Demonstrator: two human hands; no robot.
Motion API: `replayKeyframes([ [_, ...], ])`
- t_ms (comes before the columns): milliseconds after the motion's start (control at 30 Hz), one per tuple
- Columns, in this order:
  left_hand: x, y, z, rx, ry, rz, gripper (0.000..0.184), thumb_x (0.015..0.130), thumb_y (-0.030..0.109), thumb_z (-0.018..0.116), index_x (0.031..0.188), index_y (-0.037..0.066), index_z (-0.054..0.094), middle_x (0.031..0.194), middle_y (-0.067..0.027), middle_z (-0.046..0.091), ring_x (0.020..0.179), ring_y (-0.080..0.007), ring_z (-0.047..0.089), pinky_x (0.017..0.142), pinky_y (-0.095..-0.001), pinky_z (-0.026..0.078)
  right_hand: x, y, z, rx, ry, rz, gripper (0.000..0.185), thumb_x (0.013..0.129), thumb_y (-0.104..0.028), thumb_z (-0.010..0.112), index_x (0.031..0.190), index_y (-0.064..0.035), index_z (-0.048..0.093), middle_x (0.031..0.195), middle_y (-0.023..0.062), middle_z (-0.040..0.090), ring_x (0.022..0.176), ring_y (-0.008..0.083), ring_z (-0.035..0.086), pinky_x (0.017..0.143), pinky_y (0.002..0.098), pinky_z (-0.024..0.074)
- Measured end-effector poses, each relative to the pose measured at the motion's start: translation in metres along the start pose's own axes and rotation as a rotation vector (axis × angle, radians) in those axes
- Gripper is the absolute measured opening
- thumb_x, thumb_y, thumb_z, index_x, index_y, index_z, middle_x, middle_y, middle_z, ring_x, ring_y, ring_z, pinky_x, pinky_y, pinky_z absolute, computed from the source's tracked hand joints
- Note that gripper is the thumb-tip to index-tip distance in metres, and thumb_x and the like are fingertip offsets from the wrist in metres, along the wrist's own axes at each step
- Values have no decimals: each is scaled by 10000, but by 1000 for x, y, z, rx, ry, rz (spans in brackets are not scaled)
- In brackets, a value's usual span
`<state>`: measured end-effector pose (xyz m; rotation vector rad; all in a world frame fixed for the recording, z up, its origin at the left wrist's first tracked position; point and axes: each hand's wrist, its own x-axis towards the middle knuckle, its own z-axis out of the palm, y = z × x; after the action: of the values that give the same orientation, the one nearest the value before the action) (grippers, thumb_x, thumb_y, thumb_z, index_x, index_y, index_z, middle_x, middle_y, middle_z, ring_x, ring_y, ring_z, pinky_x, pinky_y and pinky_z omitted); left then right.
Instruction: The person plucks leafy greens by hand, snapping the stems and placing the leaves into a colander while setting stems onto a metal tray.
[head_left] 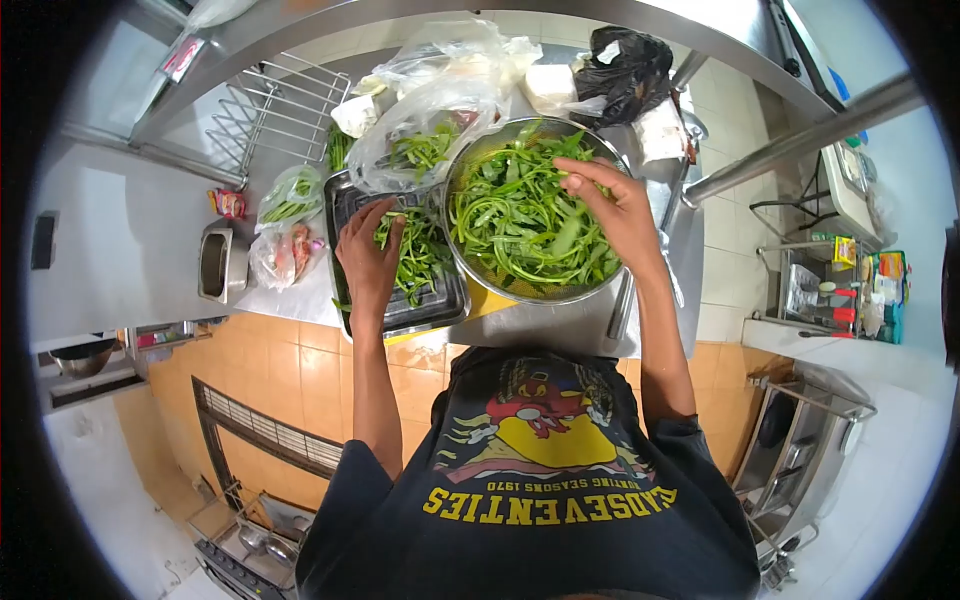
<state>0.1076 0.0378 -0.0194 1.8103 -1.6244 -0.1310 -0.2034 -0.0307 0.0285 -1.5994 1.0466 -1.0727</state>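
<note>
Long-stemmed leafy greens [520, 215] fill a round metal colander [535, 299] in front of me. My right hand [618, 210] is above its right side, thumb and forefinger pinched near a green stem. A blurred leaf shows just below that hand. To the left, more cut leafy greens [422, 262] lie in a black rectangular tray [420, 319]. My left hand [368, 252] is over the tray's left side, fingers curled around some of these greens; part of its grip is hidden.
Behind the tray lies a clear plastic bag [375, 150] with greens. A black plastic bag [625, 75] sits at the back right. Left are a bag of green pods [292, 195], a metal container [222, 262] and a wire rack [265, 115]. A metal post [800, 140] slants at right.
</note>
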Motion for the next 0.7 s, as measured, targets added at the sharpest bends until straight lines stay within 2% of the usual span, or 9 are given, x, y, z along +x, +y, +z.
replayKeyframes([
  [67,-1,13,8,-220,-12,-59,251,879,165,705,1114,75,700,1086,-136,691,1016,-306,645,907,-376,477,2,4,3,157,6,59,246,949,-112,623,1172,-29,687,924,51,680,866,110,618,815,254,481],
  [100,0,26,13,-324,-42,-77,252,877,164,711,1109,68,705,1062,-136,700,1023,-287,647,906,-373,475,3,-2,2,195,10,163,258,953,-106,616,1185,-6,670,992,74,699,901,125,647,878,256,487],
  [200,1,61,35,-510,-120,-44,232,879,159,710,1091,65,715,1024,-140,710,1003,-272,651,898,-363,472,6,5,2,290,45,144,242,950,-90,615,1166,7,668,1030,98,706,950,143,666,894,264,493],
  [300,1,92,52,-605,-188,-27,230,866,172,723,1073,72,725,1001,-141,715,947,-281,656,880,-365,474,6,6,4,376,68,175,226,949,-78,615,1150,13,661,1045,99,703,1011,160,667,907,271,491],
  [400,5,110,62,-520,-248,119,262,844,203,745,1078,87,727,998,-133,717,907,-287,652,857,-372,474,5,11,7,497,90,154,216,947,-71,617,1141,15,656,1066,96,700,1047,171,662,923,273,486],
  [433,6,109,73,-522,-229,189,290,824,231,762,1079,98,730,986,-123,720,905,-281,649,849,-383,474,4,12,8,515,89,161,238,941,-90,632,1162,-2,649,1088,115,696,1039,181,656,966,300,460],
  [600,5,112,83,-553,-310,161,272,836,224,758,1069,87,728,968,-112,720,879,-251,648,836,-377,480,2,19,10,656,105,147,269,948,-96,622,1200,-1,626,1114,120,690,1058,185,646,965,316,472],
  [700,4,110,84,-700,-342,32,226,866,192,738,1059,74,726,942,-93,713,861,-201,637,830,-337,481,2,11,8,691,78,154,338,951,-111,624,1269,-5,588,1129,121,686,1066,178,636,966,315,471],
])
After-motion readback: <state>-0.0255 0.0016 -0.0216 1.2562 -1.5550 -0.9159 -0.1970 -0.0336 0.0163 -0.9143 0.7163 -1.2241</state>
